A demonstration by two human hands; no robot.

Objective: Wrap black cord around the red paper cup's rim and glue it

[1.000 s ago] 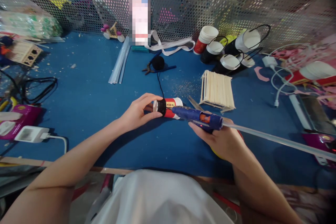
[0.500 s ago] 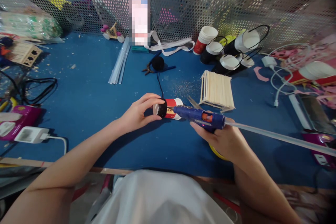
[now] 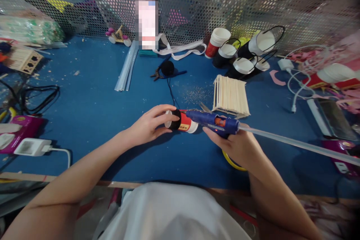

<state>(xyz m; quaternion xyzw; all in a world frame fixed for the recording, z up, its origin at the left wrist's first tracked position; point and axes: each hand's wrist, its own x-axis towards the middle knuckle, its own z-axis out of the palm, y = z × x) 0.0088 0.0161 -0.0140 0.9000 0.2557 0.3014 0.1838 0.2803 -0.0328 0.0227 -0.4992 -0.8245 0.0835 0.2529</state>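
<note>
A red and white paper cup lies on its side on the blue table, black cord wound round its left end. My left hand grips that end between thumb and fingers. From the wound part, the cord runs up to a black ball of cord. My right hand holds a blue glue gun, its nozzle by the cup's upper side near the cord. A long clear glue stick sticks out of the gun's back.
Behind the gun stands a stick box. Black-wrapped cups with cord handles stand at the back right. Pliers lie beside the ball, glue sticks further left. Yellow-handled scissors lie under my right hand.
My left hand has turned the cup slightly, and the cup's right end now points more toward me. The glue gun's nozzle is now at the cup's upper edge. The view has shifted slightly.
</note>
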